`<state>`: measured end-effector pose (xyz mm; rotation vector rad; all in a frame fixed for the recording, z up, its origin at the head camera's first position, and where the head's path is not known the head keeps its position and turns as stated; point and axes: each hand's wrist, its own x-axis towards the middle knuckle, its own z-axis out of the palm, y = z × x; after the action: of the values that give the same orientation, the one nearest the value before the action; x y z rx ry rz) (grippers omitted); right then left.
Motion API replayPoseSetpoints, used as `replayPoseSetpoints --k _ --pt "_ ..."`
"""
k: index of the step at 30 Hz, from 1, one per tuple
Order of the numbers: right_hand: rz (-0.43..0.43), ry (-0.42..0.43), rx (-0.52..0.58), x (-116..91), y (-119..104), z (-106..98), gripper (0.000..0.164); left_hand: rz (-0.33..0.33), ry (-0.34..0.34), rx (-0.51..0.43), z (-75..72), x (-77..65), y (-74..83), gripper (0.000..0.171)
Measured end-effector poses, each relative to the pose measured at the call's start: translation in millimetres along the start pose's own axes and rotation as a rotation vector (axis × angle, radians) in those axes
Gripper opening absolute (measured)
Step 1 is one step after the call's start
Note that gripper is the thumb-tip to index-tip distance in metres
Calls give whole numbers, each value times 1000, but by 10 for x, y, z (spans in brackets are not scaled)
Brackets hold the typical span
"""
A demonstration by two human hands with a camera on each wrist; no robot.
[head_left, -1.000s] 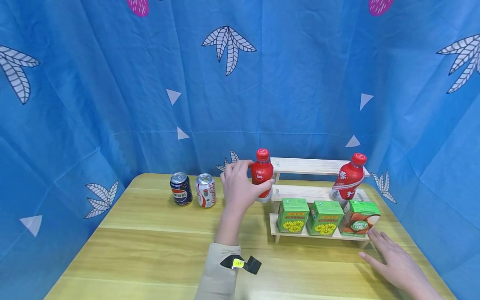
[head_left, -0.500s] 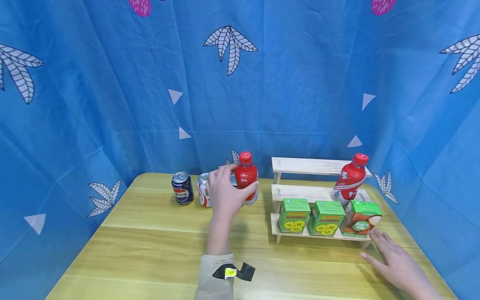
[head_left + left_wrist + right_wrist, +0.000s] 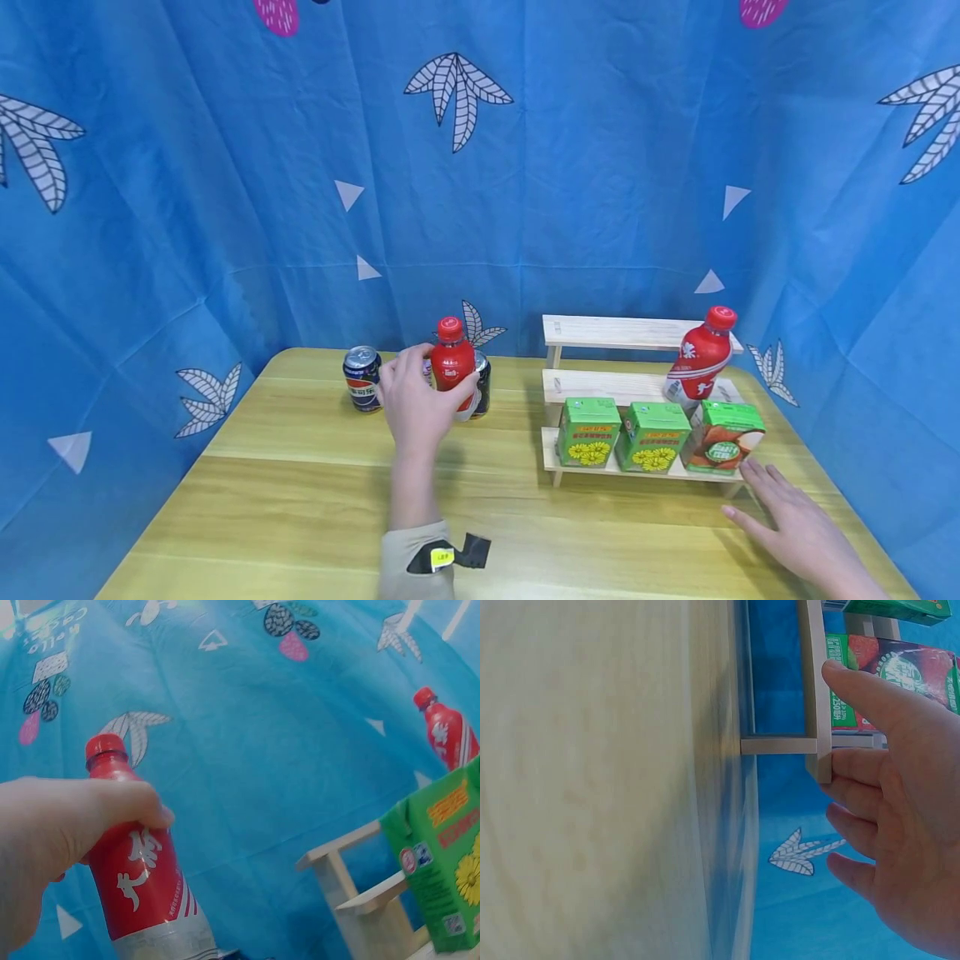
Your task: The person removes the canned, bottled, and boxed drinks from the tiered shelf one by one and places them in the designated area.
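My left hand grips a red drink bottle with thumb and fingers around its upper part. In the left wrist view the bottle shows a red cap and white lettering. Behind it stands a dark can, partly covered. A white and red can is almost wholly hidden by the left hand. My right hand has extended fingers at the right front end of a wooden tiered shelf. In the right wrist view, its fingers lie against or very near the shelf's end, beside a juice carton.
A blue Pepsi can stands at the table's back left. Two green cartons with yellow flowers and a brown-green carton line the lowest tier. A second red bottle leans on the middle tier. Blue cloth surrounds the table.
My left hand has carried the red bottle leftward, away from the shelf, to in front of the cans. A dark can now shows at the bottle's right. The right hand stays put.
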<state>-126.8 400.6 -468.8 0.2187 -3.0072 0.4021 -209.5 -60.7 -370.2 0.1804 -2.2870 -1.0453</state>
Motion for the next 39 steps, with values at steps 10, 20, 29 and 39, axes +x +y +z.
replayPoseSetpoints --k 10,20,29,39 --pt "2 -1 0 8 7 0 80 -37 87 43 -76 46 -285 66" --pt "1 -5 -1 9 16 -3 80 -58 143 49 -127 67 -554 67" --pt "-9 15 5 -8 0 7 79 -112 145 68 -164 87 -759 70" --pt "-3 14 3 -3 3 10 79 -180 119 107 -159 81 -958 70"
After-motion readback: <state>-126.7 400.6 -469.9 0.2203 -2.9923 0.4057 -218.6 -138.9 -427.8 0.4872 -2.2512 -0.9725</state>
